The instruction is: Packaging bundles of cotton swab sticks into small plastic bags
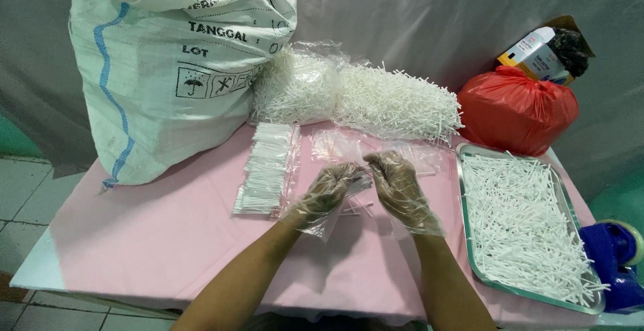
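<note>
Both my hands wear thin clear plastic gloves and meet over the pink tablecloth (168,230). My left hand (327,191) and my right hand (397,187) together pinch a small bundle of thin white sticks (359,185) inside a clear plastic sleeve. A few loose white sticks (359,207) lie on the cloth just below the hands. To the left rests a row of filled clear packets of sticks (267,168). Empty clear sleeves (342,144) lie just beyond my fingers.
A metal tray (469,237) heaped with loose white sticks sits at the right. Behind are two large piles of sticks (362,96), a big white woven sack (168,63), a red plastic bag (516,113) with a box on it, and a blue tape dispenser (617,264).
</note>
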